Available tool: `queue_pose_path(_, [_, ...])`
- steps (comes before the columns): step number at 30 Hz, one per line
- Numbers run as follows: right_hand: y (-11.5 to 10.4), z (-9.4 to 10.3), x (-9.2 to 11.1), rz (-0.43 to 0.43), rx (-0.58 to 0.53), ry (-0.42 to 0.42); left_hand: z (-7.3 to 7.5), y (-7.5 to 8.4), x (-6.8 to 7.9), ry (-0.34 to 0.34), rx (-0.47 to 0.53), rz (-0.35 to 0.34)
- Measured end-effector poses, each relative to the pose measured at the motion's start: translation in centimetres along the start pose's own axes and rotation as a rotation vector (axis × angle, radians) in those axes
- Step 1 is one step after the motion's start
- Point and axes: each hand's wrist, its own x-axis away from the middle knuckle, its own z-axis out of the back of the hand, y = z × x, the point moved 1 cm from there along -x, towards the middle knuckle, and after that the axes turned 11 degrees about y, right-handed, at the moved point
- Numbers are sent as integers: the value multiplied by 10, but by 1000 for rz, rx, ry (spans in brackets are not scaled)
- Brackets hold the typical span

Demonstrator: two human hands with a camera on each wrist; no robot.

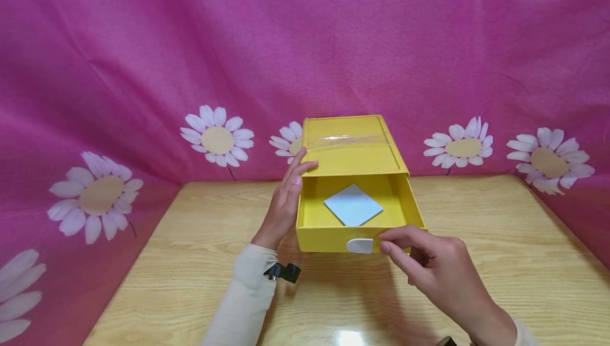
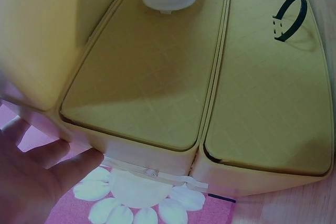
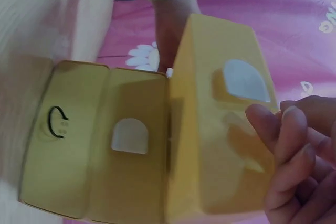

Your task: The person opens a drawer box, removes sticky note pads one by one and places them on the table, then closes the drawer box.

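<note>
A yellow drawer box (image 1: 352,158) stands on the table with its top drawer (image 1: 329,240) pulled out. Inside lies a pale blue square card (image 1: 353,205), turned cornerwise. The drawer front carries a white rounded tab (image 1: 359,246). Against the box's left side rests my left hand (image 1: 282,205), fingers fairly straight, the tips at the upper edge. My right hand (image 1: 431,261) is beside the tab at the front's right part, thumb and index tips close together, nothing visible between them. Whether they touch the drawer is unclear.
Below the pulled-out drawer sit a middle drawer (image 3: 136,177) with its own white tab (image 3: 130,136) and a bottom drawer (image 3: 63,177) with a black loop handle (image 3: 51,121). Clear tape (image 1: 348,140) crosses the box top. A pink flowered cloth (image 1: 333,44) hangs behind the wooden table (image 1: 190,261).
</note>
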Motion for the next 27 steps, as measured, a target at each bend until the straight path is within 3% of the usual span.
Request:
queue_pose_path(11, [-17, 17, -24, 129, 68, 40, 0, 3, 0, -1, 1, 1])
queue_pose_path(18, [-17, 16, -40, 186, 93, 20, 2, 36, 3, -18, 35, 35])
queue_pose_path(27, [-2, 1, -58, 113, 155, -127, -1, 3, 2, 5, -25, 20])
